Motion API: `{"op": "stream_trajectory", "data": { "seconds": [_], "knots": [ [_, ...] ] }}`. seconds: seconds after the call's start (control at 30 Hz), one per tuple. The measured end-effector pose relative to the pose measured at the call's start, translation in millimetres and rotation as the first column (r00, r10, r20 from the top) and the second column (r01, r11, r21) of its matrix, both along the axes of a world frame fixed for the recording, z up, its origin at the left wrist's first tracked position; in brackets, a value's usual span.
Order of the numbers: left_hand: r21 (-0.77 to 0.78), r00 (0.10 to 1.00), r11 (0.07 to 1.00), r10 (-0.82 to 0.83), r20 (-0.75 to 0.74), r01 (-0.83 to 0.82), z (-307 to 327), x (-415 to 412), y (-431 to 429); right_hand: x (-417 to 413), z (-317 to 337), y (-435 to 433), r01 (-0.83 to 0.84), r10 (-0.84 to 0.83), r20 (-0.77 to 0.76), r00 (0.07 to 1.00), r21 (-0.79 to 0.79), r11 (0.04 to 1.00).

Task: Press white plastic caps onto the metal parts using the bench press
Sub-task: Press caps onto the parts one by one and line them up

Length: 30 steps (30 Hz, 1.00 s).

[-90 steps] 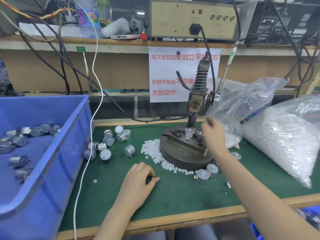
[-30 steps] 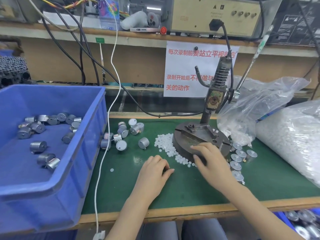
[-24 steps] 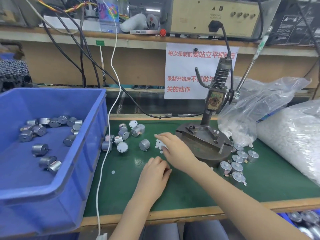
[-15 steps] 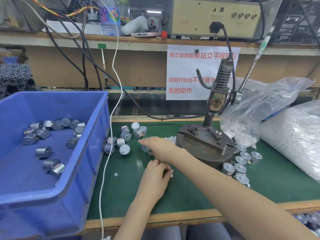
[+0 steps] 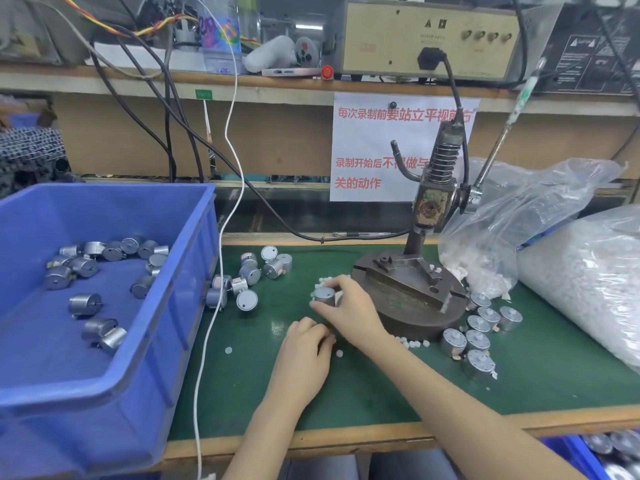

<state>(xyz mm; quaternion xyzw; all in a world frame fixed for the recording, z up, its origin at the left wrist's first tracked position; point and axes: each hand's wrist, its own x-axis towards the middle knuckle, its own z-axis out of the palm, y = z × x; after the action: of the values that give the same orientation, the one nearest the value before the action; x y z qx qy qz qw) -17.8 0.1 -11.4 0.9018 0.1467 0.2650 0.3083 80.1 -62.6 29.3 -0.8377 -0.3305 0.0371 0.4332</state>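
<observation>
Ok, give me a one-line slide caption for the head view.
Right hand pinches a metal part beside the bench press; left hand rests on the green mat.

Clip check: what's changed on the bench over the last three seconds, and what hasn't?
The right hand left the bench press and swept left across the white caps. Its fingers now grip a loose metal part that lay on the green mat. The left hand stayed on the mat by the caps; the press lever stayed up.
</observation>
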Motion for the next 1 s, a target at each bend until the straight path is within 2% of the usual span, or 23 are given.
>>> {"op": "stream_trajectory", "data": {
  "seconds": [0.1,0.2,0.37,0.57,0.73,1.0],
  "knots": [
    [-0.034,0.998,0.998,0.062,0.030,-0.061,0.6,-0.3,2.0,-10.0,-4.2,-27.8,0.092,-0.076,-0.110,0.991,0.151,0.984],
    [-0.053,0.992,0.992,0.118,0.051,-0.115,2.2,0.4,2.7,-15.9,-9.7,-49.5,0.073,-0.050,-0.148,0.988,0.154,0.985],
    [-0.067,0.989,0.989,0.138,0.055,-0.134,5.4,-0.8,2.7,-22.4,-27.8,-63.1,-0.004,0.005,-0.020,1.000,0.053,0.999],
    [-0.116,0.986,0.981,0.160,0.049,-0.154,10.5,-1.7,2.2,-20.9,-28.4,-59.5,-0.045,0.047,-0.052,0.998,0.033,0.998],
    [-0.100,0.989,0.985,0.143,0.026,-0.140,9.5,-3.2,3.0,-21.5,-29.6,-57.7,-0.097,0.097,0.017,0.995,0.002,0.995],
    [-0.109,0.988,0.984,0.146,0.040,-0.141,11.1,-4.2,2.3,-28.1,-29.4,-58.7,-0.202,0.231,0.205,0.951,-0.155,0.967]
  ]
}}
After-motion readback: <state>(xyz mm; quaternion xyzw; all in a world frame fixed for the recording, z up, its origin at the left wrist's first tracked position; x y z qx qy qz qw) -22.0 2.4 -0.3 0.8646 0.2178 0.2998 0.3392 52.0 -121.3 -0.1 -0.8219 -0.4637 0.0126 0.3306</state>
